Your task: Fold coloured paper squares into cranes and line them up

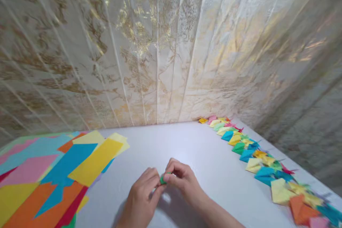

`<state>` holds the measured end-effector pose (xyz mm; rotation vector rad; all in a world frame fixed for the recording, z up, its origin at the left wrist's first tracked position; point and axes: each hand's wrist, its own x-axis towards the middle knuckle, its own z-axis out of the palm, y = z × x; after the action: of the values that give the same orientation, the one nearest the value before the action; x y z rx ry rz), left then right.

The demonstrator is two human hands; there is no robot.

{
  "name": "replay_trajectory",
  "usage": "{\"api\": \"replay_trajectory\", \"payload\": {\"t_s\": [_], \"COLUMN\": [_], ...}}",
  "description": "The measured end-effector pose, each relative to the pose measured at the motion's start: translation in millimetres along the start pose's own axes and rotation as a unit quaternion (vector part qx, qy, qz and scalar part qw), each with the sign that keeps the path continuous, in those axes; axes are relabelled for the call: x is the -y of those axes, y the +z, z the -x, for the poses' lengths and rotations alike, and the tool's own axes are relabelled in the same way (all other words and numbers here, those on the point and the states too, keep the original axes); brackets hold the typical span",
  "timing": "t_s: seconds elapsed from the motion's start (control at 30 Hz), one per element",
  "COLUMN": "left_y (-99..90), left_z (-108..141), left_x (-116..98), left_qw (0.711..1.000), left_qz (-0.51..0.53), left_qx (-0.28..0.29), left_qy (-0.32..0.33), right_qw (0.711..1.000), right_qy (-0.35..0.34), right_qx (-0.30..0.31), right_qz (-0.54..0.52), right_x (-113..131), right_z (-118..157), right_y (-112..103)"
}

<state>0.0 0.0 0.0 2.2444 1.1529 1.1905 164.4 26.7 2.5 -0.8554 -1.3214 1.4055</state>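
Note:
A small piece of green folded paper [162,179] sits between my two hands, above the white table near its front. My left hand [144,193] pinches it from the left, fingers curled. From the right, my right hand [182,180] grips the same paper between thumb and bent forefinger. Most of the paper is covered by my fingers, so its folded form cannot be made out.
Loose coloured paper sheets [97,160] overlap across the left of the white table [165,139]. Several folded paper figures [247,155] in many colours line the right edge, running to the back corner. A gold-patterned curtain [144,50] hangs behind the table.

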Motion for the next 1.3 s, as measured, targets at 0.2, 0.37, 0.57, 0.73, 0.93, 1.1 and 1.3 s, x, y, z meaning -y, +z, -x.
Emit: {"api": "replay_trajectory", "payload": {"t_s": [0.2,0.37,0.57,0.73,0.93,1.1,1.3], "left_y": [1.4,5.8,3.8,1.8,4.1,-5.9,-4.6], "left_z": [0.5,2.3,0.5,0.3,2.8,-2.1,-8.8], "left_x": [1.6,2.8,-1.2,-3.4,2.8,4.2,13.1], "left_qw": [0.998,0.986,0.973,0.972,0.964,0.97,0.962], "left_qz": [0.023,0.061,0.124,0.129,0.125,0.153,0.198], "left_qx": [0.028,0.045,0.009,0.012,0.048,0.057,0.019], "left_qy": [-0.05,-0.146,-0.193,-0.197,-0.229,-0.177,-0.189], "right_qw": [0.998,0.999,0.996,0.998,0.997,0.996,0.998], "right_qy": [0.035,0.031,0.056,0.041,0.059,0.082,0.05], "right_qx": [0.023,0.007,0.031,0.025,0.009,0.007,-0.002], "right_qz": [-0.056,-0.018,-0.058,-0.039,0.045,0.028,-0.025], "right_x": [-0.7,-2.7,-3.6,-0.8,-3.7,-8.2,-10.6], "right_z": [1.4,-1.3,-0.9,0.6,-1.9,-5.5,-5.9], "right_y": [-1.8,-2.0,0.1,-1.1,-11.4,-14.0,-11.1]}}
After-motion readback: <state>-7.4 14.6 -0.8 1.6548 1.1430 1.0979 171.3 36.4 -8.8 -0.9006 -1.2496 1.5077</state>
